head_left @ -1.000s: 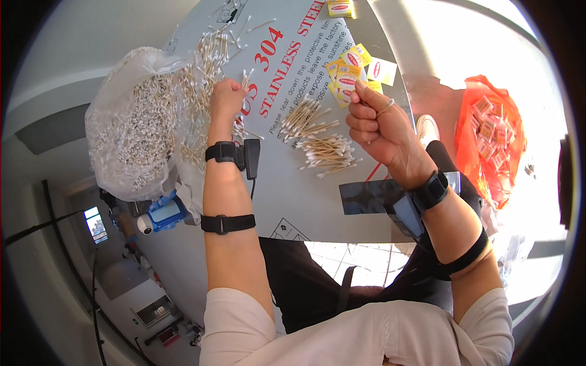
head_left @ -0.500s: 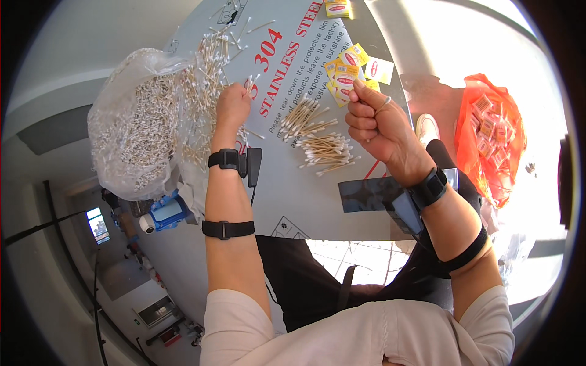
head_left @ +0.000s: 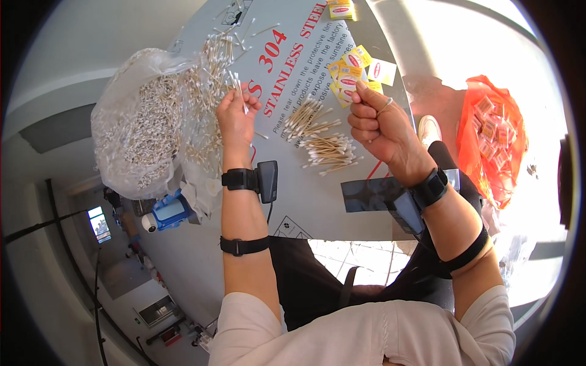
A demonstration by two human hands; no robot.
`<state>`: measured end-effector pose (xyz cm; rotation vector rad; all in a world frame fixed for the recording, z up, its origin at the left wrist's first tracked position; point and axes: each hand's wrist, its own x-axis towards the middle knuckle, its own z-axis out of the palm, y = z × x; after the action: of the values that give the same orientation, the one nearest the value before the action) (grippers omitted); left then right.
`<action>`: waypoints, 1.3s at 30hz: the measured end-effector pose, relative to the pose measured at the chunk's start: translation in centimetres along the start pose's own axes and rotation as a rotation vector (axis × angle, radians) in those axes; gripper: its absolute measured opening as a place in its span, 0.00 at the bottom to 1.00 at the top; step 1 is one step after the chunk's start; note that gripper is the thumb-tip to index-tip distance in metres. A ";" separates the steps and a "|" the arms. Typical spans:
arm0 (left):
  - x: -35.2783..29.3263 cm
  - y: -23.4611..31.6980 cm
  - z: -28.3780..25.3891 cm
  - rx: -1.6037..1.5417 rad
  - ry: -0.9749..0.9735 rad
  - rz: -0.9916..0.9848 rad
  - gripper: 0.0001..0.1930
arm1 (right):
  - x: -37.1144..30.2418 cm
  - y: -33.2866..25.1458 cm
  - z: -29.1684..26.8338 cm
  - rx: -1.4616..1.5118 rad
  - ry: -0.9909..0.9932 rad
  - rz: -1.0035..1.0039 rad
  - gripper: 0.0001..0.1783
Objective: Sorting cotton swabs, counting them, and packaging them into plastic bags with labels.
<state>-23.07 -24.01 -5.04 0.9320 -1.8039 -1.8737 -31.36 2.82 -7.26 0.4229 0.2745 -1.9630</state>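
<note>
My left hand (head_left: 238,122) is closed around a few cotton swabs (head_left: 234,79), whose white tips stick up past its fingers. It is beside a loose heap of swabs (head_left: 213,61) spilling from a clear plastic bag (head_left: 110,122) on the left. My right hand (head_left: 381,125), wearing a ring, is closed with thumb and forefinger pinched together. It is just in front of several yellow paper packets (head_left: 351,70); whatever its fingers hold, if anything, I cannot make out. Between the hands lie two small piles of cotton swabs, an upper pile (head_left: 303,119) and a lower pile (head_left: 331,150).
The grey table (head_left: 287,201) has red and black print. A stack of yellow packets (head_left: 340,10) lies at its far edge. To the right is a red plastic bag (head_left: 470,140) with small packs inside. A dark flat strip (head_left: 363,195) lies near the front edge.
My left hand has turned and drawn slightly right and nearer, lifting the swabs so that they now show upright in its fingers. The right hand keeps its pinch almost in place.
</note>
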 end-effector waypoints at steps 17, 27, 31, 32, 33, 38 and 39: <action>-7.3 1.8 5.1 0.228 -0.624 0.420 0.02 | -1.3 0.1 1.5 -0.367 -0.374 -0.024 0.16; -8.0 1.5 6.0 0.351 -0.606 0.420 0.03 | -1.9 0.9 2.6 -0.695 -0.253 -0.132 0.16; -8.2 1.2 6.4 0.359 -0.629 0.444 0.04 | -1.6 1.8 2.6 -0.822 -0.244 -0.293 0.20; -8.2 1.3 6.5 0.368 -0.631 0.469 0.05 | -1.6 1.9 2.6 -0.867 -0.216 -0.356 0.20; -8.3 1.3 6.6 0.367 -0.633 0.468 0.05 | -1.5 1.9 2.5 -0.867 -0.215 -0.357 0.20; -8.6 1.7 6.5 0.427 -0.636 0.405 0.05 | -2.2 1.2 3.1 -0.816 -0.187 -0.277 0.20; -8.7 1.7 6.6 0.427 -0.636 0.405 0.05 | -2.1 1.2 3.0 -0.816 -0.187 -0.277 0.20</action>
<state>-21.74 -13.52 -1.88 0.0269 -2.5892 -1.6504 -29.96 2.95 -3.64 -0.3427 1.0010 -1.9418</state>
